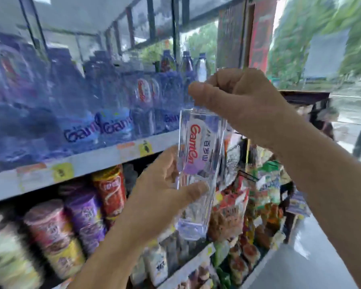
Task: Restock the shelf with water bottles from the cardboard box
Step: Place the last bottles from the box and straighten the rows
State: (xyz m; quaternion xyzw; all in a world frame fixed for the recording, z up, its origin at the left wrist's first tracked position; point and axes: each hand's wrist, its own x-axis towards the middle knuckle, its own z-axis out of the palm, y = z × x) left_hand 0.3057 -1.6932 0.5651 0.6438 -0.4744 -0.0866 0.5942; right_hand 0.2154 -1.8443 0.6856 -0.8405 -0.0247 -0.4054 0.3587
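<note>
The shelf (87,161) runs up and away to the left of the hands, its top board packed with a blurred row (113,105) of water bottles that ends just behind the right hand (242,105). Under the board, left of and below the left hand (160,188), stand round tubs (81,215). Snack bags (234,209) crowd the racks below the right forearm. The box is not in view. One clear bottle (198,155) is held upright between the two hands, in the air just in front of the board's edge and not yet on it. This looks like the placing step: a bottle is carried to the right end of the row. The next move probably calls for lifting its base over the edge and sliding it into a gap behind, but blur hides whether one is free there. The right arm comes in from the right, with the wrist bent down and the hand curled over the bottle's top, hiding the cap. The left arm rises from below, and its hand wraps round the lower body, thumb (196,189) across the front and fingers behind the plastic.
</note>
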